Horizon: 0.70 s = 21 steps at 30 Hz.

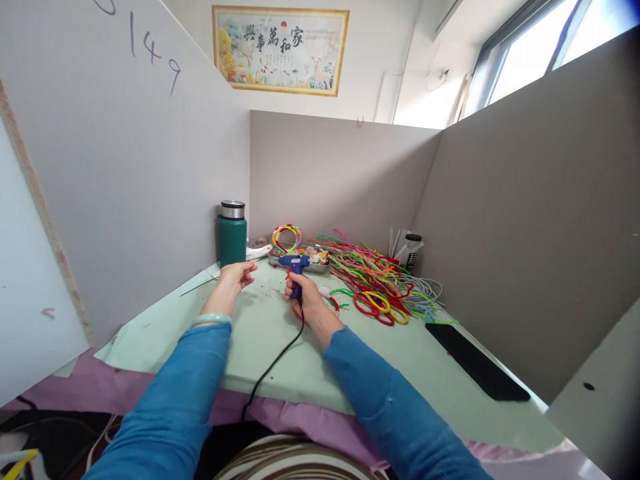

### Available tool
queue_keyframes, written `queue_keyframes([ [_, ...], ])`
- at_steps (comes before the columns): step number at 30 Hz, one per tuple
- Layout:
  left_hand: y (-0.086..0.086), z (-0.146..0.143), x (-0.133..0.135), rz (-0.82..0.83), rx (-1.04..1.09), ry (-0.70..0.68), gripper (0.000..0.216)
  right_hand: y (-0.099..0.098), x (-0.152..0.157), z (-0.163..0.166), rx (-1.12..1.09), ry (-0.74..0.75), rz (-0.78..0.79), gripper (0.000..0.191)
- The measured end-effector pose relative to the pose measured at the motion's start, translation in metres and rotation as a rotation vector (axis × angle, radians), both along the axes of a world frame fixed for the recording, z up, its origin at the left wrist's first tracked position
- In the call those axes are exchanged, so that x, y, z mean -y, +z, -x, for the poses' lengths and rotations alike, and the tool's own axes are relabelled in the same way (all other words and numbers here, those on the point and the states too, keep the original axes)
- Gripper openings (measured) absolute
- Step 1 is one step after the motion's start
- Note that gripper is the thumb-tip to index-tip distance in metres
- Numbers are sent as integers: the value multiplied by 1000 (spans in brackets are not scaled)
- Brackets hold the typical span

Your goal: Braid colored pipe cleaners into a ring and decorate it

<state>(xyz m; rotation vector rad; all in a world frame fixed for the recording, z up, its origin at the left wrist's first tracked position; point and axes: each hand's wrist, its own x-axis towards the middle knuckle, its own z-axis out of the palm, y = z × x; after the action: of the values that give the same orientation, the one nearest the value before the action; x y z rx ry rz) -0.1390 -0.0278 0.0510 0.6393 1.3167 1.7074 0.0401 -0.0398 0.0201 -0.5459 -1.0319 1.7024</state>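
My right hand (306, 298) is closed round the handle of a blue glue gun (295, 265), held upright over the pale green table cover (260, 333). Its black cord (277, 360) runs back toward me and off the table's front edge. My left hand (234, 278) hovers just left of the gun, fingers curled in a pinch on something too small to make out. A pale bangle sits on that wrist. Both sleeves are blue.
A green flask (233, 233) stands at the back left. Behind the gun lies a metal tray (300, 263) with a colourful ring (287, 235). A heap of pipe cleaners (375, 277) spreads to the right, near a black flat object (475, 363). Grey partitions enclose three sides.
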Motion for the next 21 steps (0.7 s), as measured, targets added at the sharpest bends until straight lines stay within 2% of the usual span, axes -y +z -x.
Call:
queue_keyframes([
  [3,-7,-1,-2,22,-23,-44,16,-6,1,-2,11,5,-21,27],
  [7,-13,-4,-4,77,-60,-120,15,-10,3,-2,31,30,-87,30],
  [11,-13,-7,-3,106,-72,-124,10,-11,5,0,57,46,-121,29],
  [21,-15,-4,-4,93,-33,-145,15,-12,9,1,129,62,-127,32],
])
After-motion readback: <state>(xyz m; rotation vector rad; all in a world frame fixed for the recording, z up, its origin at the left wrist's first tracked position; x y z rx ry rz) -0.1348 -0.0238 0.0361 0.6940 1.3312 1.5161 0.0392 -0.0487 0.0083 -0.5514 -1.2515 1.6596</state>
